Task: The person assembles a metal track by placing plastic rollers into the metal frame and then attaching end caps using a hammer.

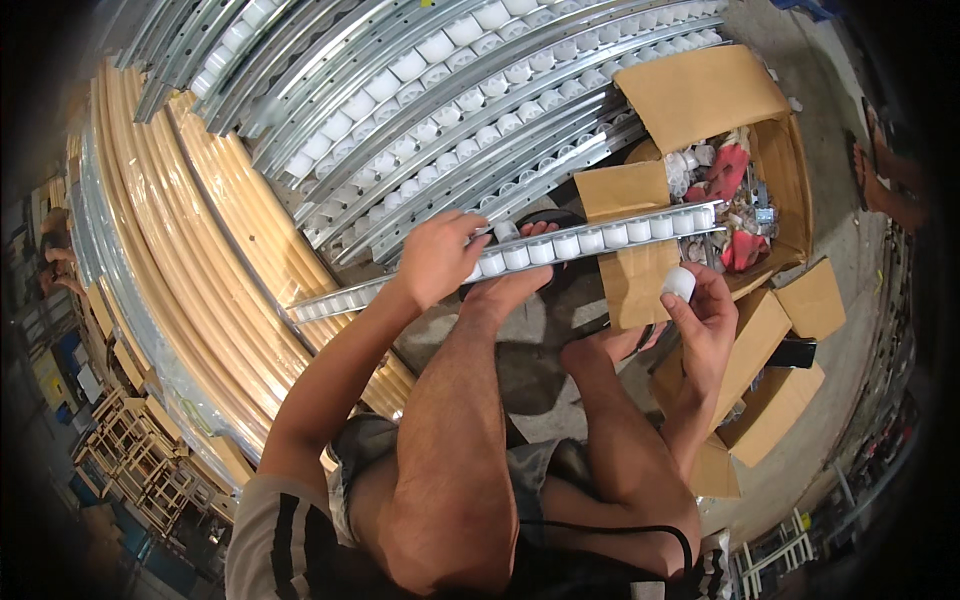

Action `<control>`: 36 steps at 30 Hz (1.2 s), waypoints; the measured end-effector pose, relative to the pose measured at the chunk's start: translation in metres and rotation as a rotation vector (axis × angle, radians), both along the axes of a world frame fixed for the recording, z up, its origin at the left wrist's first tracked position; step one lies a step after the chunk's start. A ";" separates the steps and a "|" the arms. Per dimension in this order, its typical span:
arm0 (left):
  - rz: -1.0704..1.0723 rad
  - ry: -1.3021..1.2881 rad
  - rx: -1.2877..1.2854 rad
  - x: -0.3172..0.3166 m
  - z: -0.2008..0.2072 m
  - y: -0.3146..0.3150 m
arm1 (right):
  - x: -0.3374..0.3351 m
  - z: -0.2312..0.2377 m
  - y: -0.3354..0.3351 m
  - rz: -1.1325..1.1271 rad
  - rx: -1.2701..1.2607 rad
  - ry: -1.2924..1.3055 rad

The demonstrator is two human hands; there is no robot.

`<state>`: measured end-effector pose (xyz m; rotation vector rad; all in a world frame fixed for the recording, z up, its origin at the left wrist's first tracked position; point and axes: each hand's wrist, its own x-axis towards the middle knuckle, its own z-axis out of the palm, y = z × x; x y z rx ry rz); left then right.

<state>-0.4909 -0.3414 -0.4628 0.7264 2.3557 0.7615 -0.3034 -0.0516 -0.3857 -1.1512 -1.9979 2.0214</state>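
A long metal roller track (600, 236) with a row of white rollers lies slantwise across in front of me, over my foot and up to the open carton. My left hand (440, 258) grips this track near its middle, fingers curled over its far edge. A loose-looking white roller (506, 231) sits by those fingertips; whether they touch it is unclear. Off the track's right end, on its near side, my right hand (708, 312) pinches a single white roller (678, 284) between thumb and fingers.
Many similar roller tracks (430, 130) are stacked at the back. Bundled tan tubes (190, 240) lie on the left. An open carton (790, 190) holds loose parts and red-and-white gloves (728, 175). Another open carton (750, 360) stands nearer, with a black phone-like object (793, 352) on it.
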 end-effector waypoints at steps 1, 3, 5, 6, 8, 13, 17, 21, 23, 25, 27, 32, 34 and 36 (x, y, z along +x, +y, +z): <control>-0.151 0.071 -0.005 -0.007 -0.005 0.005 | -0.001 -0.001 -0.001 0.008 0.007 0.020; -0.451 0.210 -0.017 -0.024 -0.013 0.018 | -0.003 -0.002 -0.003 -0.002 -0.010 0.035; -0.669 0.268 -0.037 -0.040 -0.015 0.028 | 0.001 -0.002 -0.005 -0.016 -0.028 0.033; -0.778 0.286 -0.032 -0.048 -0.019 0.035 | 0.001 -0.001 -0.004 -0.030 -0.032 0.035; -0.929 0.338 -0.019 -0.055 -0.029 0.047 | 0.002 -0.003 0.000 -0.033 -0.041 0.032; -1.019 0.321 -0.029 -0.056 -0.040 0.056 | 0.004 -0.006 0.008 -0.026 -0.065 0.030; -0.803 0.241 0.015 -0.068 0.011 0.091 | 0.017 -0.003 0.015 -0.076 -0.071 0.040; -0.335 0.348 0.229 -0.034 0.078 0.171 | 0.009 -0.012 0.005 0.028 -0.042 0.032; -0.230 0.453 0.352 -0.041 0.099 0.175 | 0.008 -0.005 0.007 -0.012 0.004 0.075; -0.210 0.482 0.372 -0.040 0.101 0.151 | 0.023 -0.006 0.012 -0.097 0.025 0.131; -0.298 0.445 0.353 -0.044 0.102 0.098 | 0.033 -0.004 0.017 -0.155 0.030 0.096; -0.269 0.141 0.060 0.054 0.059 -0.068 | 0.039 -0.019 0.017 -0.092 0.007 0.016; -0.411 0.045 -0.116 0.086 0.034 -0.107 | 0.036 -0.007 0.016 -0.100 0.054 -0.005; -0.394 0.094 -0.161 0.114 -0.002 -0.130 | 0.033 -0.007 0.013 -0.071 0.073 0.009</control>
